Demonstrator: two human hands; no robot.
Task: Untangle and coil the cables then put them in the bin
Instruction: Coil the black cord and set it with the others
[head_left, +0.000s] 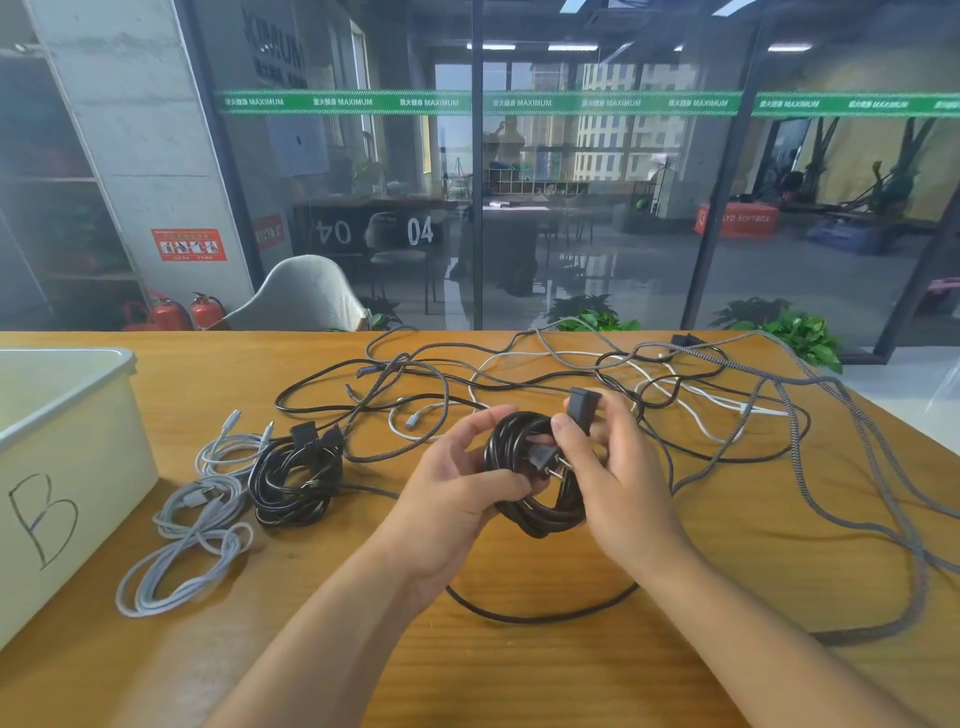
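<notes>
Black coiled power cable gripped in our left hand; our right hand pinches its plug end above wooden tabletop.

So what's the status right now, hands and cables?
Both hands gripping: left hand and right hand on the black coiled cable. Bin waiting at left. Tangled cables remain behind on the table.

Black coiled power cable held above table, tangled cables behind, bin left

bin left on table; coiled cables beside it.
</notes>
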